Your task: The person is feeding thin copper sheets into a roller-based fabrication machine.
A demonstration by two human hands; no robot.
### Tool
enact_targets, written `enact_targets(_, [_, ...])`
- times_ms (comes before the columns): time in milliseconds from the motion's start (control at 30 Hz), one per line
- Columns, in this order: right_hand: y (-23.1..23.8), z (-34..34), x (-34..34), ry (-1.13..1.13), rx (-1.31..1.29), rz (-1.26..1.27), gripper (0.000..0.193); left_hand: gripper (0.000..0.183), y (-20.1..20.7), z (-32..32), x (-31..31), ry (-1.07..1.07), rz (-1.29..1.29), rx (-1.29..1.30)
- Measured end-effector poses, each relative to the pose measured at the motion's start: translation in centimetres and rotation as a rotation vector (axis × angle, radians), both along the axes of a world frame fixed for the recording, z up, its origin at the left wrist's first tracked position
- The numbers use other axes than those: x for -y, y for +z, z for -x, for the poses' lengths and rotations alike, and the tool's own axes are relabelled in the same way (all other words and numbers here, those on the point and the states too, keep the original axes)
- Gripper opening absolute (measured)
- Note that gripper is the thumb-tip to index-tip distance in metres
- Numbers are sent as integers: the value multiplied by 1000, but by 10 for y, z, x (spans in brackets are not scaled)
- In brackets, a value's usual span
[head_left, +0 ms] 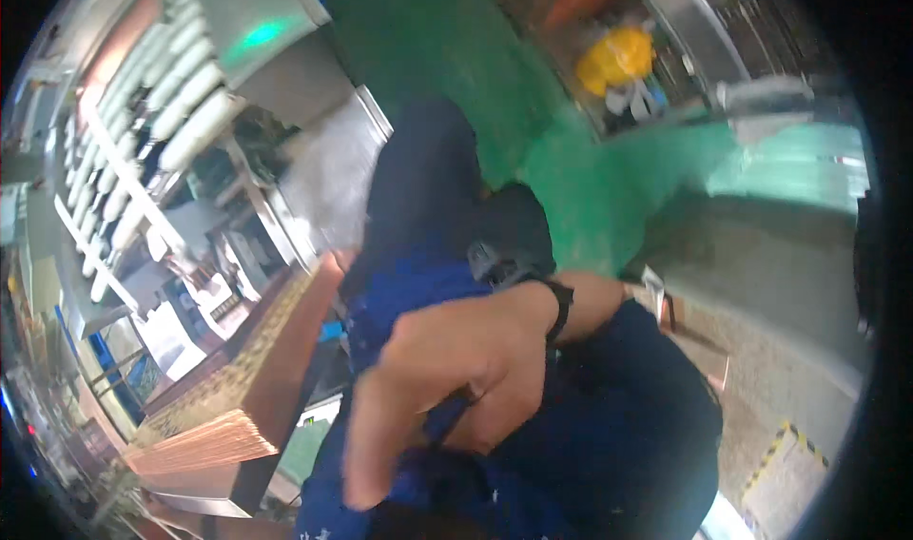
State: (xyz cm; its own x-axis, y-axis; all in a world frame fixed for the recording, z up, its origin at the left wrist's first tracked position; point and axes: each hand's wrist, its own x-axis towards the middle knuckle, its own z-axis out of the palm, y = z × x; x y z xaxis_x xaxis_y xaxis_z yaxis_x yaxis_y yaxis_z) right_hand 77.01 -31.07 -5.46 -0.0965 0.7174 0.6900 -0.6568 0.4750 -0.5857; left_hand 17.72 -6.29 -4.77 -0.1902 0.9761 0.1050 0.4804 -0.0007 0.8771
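My right hand point(447, 359) is in front of my dark blue clothing point(609, 416), with the bent arm coming in from the right. A black band point(561, 310) circles the wrist. One finger stretches downward, smeared by motion. A gap with dark fabric behind it parts this finger from the rest of the hand, and I make out no object in the hand. Whether the hand touches the clothing I cannot tell. To its left lies a thick stack of copper-coloured sheets or bars point(223, 435). I cannot make out my left hand.
Rows of white rollers point(190, 126) on a metal frame stand at left, beside a grey metal surface point(333, 174). The floor is green point(418, 46). A yellow bag point(618, 60) lies at far right near shelving. A grey panel point(761, 255) is at right, above yellow-black tape point(766, 469).
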Motion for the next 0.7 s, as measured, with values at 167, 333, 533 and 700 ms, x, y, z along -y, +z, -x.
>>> enact_targets(167, [-28, -15, -14, 227, 449, 401, 24, 59, 2, 6, 45, -71, -85, 119])
enact_targets(333, [-67, 0, -58, -172, 648, 712, 21, 46, 39, 49, 76, 413, -254, -494])
enact_targets(533, [-109, 62, -126, -203, 778, 647, 36, 47, 95, 90, 18, 387, -216, -320])
enact_targets(700, [-113, 104, -167, -88, 834, 724, 44, 56, 97, 119, -45, 279, -24, -526])
